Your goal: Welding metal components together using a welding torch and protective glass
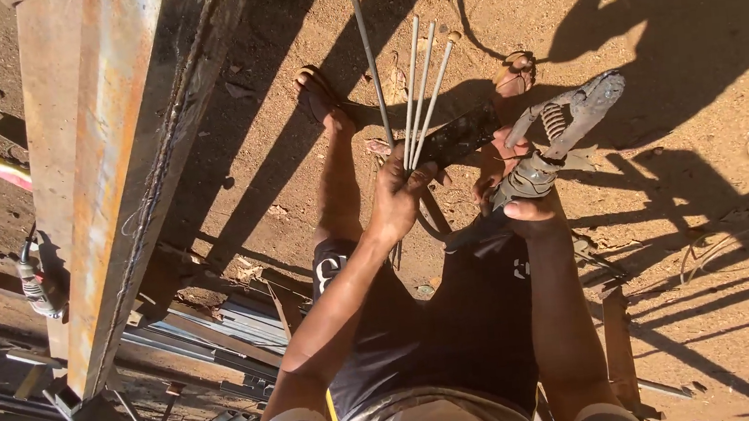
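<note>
My left hand (398,190) grips a small bundle of thin welding rods (422,80) that fan upward from the fist. My right hand (522,190) holds a metal welding electrode holder (569,117) by its wrapped handle, its spring jaws pointing to the upper right with nothing in them. A dark flat handle piece (463,135) lies between the two hands. Below the hands are my legs in dark shorts and my feet in sandals (321,93) on the dirt.
A long rusty steel beam (114,170) with a weld seam runs along the left. Below it lie an angle grinder (36,290), metal offcuts (222,328) and rods. A cable (364,40) runs up across the reddish dirt ground (684,238).
</note>
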